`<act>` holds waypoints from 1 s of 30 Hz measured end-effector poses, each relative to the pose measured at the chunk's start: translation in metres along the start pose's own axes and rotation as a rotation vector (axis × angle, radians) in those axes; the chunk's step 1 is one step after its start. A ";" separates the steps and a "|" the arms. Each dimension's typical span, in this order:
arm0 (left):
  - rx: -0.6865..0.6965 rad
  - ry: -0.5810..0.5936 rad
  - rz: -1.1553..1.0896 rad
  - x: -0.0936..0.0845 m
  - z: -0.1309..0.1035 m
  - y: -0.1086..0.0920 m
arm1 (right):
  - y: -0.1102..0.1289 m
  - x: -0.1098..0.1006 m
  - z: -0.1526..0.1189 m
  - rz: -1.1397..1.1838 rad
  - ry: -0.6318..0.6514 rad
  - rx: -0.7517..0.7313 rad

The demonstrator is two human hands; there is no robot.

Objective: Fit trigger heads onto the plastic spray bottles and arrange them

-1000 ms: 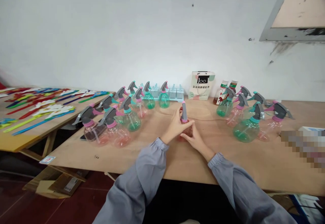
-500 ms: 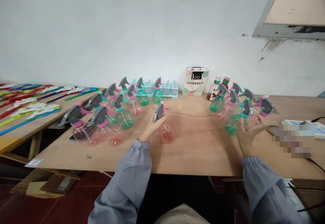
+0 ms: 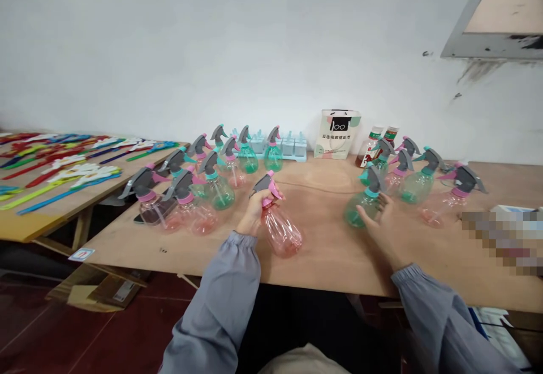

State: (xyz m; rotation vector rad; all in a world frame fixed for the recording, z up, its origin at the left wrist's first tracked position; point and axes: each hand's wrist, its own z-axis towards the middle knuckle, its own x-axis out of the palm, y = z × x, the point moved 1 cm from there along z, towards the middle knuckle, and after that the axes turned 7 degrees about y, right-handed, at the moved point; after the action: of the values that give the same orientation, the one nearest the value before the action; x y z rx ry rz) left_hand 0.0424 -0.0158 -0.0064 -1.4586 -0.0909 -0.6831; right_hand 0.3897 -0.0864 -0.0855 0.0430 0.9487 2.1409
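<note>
- Since half a second ago, the right hand (image 3: 379,224) and a green spray bottle (image 3: 356,210) have shifted left, out from the right-hand group towards the middle of the table (image 3: 326,266); the pink spray bottle (image 3: 283,232) now leans more, its base swung right and towards the person.
- Left hand (image 3: 254,213): fingers wrapped closely round the pink bottle's neck, just under the grey spray head (the tips show by the pink trigger); whether its base touches the table, I cannot tell.
- Right hand: half open, thumb well apart from the fingers, curved round the green bottle's body and holding it; the bottle stands nearly upright.
- The two held bottles are apart, bare wood between them; more spray bottles stand left (image 3: 220,193) and right (image 3: 418,186) of them.
- Behind, by the wall: a pale blue rack (image 3: 294,149); a printed paper bag (image 3: 338,136).
</note>
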 end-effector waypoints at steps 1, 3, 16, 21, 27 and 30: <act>-0.018 0.001 0.003 -0.001 0.001 0.000 | 0.006 0.012 -0.001 0.016 0.036 -0.001; -0.046 0.046 0.011 -0.005 0.003 0.000 | 0.016 0.034 -0.001 0.023 0.100 0.005; 0.049 -0.022 -0.017 -0.018 0.015 0.012 | 0.043 0.109 0.006 0.194 0.313 -0.064; 0.096 -0.050 -0.050 -0.022 0.017 0.008 | 0.042 0.114 0.004 0.211 0.314 -0.054; 0.071 0.007 -0.034 -0.022 0.015 0.008 | 0.044 0.113 0.004 0.224 0.329 -0.031; 0.122 -0.022 -0.018 -0.019 0.015 0.005 | 0.043 0.112 0.004 0.217 0.321 -0.031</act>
State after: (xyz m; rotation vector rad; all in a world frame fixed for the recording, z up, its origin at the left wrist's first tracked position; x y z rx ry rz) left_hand 0.0341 0.0051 -0.0175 -1.3498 -0.1608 -0.6651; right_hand 0.2847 -0.0272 -0.0844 -0.2296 1.1367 2.4093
